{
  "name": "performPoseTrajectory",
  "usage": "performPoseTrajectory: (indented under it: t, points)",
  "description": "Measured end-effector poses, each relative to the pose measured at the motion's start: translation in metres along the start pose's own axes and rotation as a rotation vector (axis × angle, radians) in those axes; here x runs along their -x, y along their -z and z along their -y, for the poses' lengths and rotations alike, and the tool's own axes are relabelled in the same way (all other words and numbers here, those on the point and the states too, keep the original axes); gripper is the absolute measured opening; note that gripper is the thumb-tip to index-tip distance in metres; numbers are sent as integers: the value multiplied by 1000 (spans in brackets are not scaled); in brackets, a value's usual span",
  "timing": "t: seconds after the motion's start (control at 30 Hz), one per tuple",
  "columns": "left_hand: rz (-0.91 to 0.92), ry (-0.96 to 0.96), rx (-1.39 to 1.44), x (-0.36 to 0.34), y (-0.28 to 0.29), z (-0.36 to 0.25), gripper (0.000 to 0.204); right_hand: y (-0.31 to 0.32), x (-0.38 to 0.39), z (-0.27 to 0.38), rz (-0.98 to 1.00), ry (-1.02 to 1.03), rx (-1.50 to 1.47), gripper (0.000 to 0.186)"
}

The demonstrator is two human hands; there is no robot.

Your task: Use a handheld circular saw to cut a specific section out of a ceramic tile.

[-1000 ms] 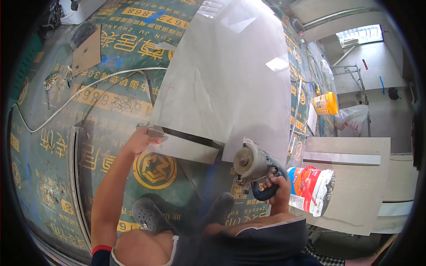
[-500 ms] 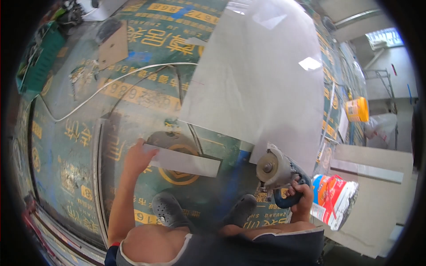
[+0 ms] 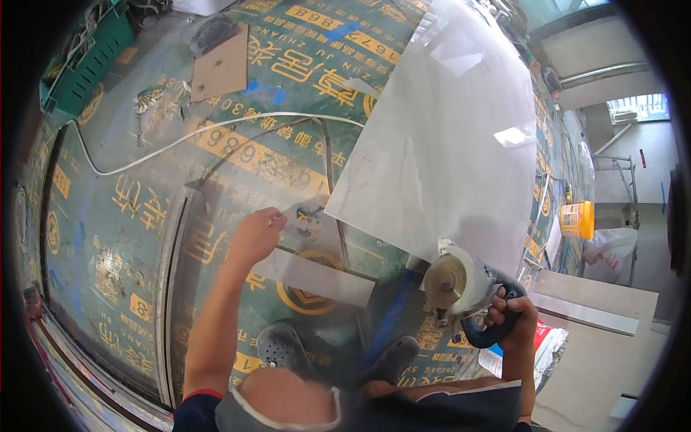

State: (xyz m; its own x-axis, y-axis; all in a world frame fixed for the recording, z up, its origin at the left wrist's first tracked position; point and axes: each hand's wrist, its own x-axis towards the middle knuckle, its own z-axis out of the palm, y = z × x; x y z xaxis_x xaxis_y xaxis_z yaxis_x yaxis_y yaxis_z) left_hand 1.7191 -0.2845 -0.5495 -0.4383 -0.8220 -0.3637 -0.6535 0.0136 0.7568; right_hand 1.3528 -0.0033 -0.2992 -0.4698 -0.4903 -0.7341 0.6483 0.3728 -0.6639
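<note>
My right hand (image 3: 515,318) grips the dark blue handle of a handheld circular saw (image 3: 453,284). Its round blade faces left, beside the near edge of a large pale grey tile slab (image 3: 432,158). My left hand (image 3: 258,234) is raised just above a narrow tile strip (image 3: 317,278), apart from it. Its fingers are drawn together in a pinch; whatever may be between them is too small to make out. The strip lies on the green printed floor sheeting in front of my feet.
A white cable (image 3: 209,129) curves across the sheeting to the slab. A metal rail (image 3: 176,266) lies at left, a green crate (image 3: 90,68) far left. At right are a yellow bucket (image 3: 577,219), a white and red bucket (image 3: 551,345) and a board (image 3: 604,367) bearing another strip.
My left hand has let go of the tile strip and lifted away from its left end. The saw stays in my right hand. The whole view has shifted slightly.
</note>
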Motion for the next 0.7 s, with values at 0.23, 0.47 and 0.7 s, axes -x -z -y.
performPoseTrajectory:
  t: [0.23, 0.47, 0.7]
  points:
    - [102, 54, 623, -31, -62, -15, 25, -63, 16, 17, 4, -39, -16, 29]
    - [85, 59, 762, -44, -65, -39, 28, -66, 26, 22, 65, -70, -84, 28]
    - [-105, -16, 485, -1, -74, -26, 26, -62, -32, 22, 177, -45, -153, 12]
